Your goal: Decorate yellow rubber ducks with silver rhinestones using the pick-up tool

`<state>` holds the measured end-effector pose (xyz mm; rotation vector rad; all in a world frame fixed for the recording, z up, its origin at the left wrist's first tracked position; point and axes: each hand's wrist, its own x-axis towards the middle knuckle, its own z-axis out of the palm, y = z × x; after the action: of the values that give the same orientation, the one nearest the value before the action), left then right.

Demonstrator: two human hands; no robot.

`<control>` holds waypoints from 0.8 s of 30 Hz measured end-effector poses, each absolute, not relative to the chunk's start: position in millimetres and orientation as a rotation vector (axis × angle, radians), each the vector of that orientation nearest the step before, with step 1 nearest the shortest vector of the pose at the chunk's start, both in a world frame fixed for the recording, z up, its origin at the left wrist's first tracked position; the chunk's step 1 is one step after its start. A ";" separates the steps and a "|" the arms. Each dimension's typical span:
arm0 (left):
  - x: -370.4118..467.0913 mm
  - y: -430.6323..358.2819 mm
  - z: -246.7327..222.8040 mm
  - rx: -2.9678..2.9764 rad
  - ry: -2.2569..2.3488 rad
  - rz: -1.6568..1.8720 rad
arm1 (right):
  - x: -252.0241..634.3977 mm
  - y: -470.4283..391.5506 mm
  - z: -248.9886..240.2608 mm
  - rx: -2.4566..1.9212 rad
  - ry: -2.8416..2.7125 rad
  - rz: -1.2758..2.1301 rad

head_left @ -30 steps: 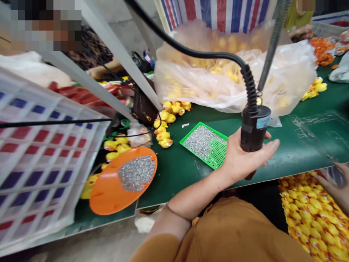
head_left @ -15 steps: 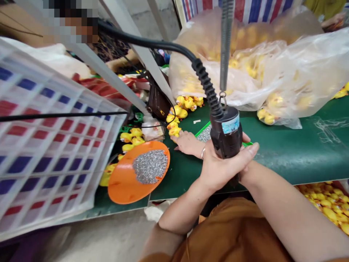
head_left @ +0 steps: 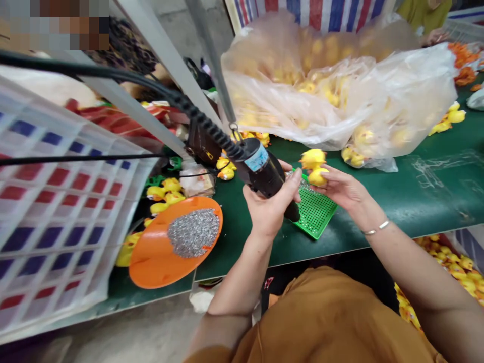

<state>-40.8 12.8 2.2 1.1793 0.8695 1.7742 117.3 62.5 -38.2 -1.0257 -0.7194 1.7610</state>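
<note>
My left hand (head_left: 266, 206) is wrapped round a black electric screwdriver (head_left: 264, 169), tilted with its lower end over the green perforated tray (head_left: 315, 214). The screwdriver's cable and a hanging spring meet at its top. My right hand (head_left: 342, 189) pinches a yellow toy duck (head_left: 313, 160) above the tray's far end; a second yellow lump at the fingertips may be another duck or part of the same one. Small silvery screws (head_left: 304, 182) lie in the tray, partly hidden by my hands. To the left, an orange dish (head_left: 151, 264) holds a heap of similar silvery pieces.
Large clear plastic bags (head_left: 287, 108) of ducks cover the table's back. More ducks (head_left: 226, 169) sit left, near a dark pouch (head_left: 204, 143). Metal posts (head_left: 162, 55) and a striped woven sheet (head_left: 75, 201) border the left side. A co-worker's hand (head_left: 434, 36) shows far right.
My right hand has come back from the ducks on the left, uncrossing my arms, and now holds a duck. The screwdriver has swung left and tilted in my left hand.
</note>
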 end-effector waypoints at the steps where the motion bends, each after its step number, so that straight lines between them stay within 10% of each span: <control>1: -35.1 17.6 -3.2 1.186 0.895 1.780 | 137.3 50.5 -40.0 -0.967 -0.672 1.765; 24: -12.5 32.3 -40.8 1.241 1.047 1.867 | 159.7 -45.2 -80.3 -1.187 -0.480 1.701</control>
<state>-12.5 32.3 -40.8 1.2413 1.0470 1.8671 159.7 -45.2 -80.3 -1.1869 -0.4795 1.7006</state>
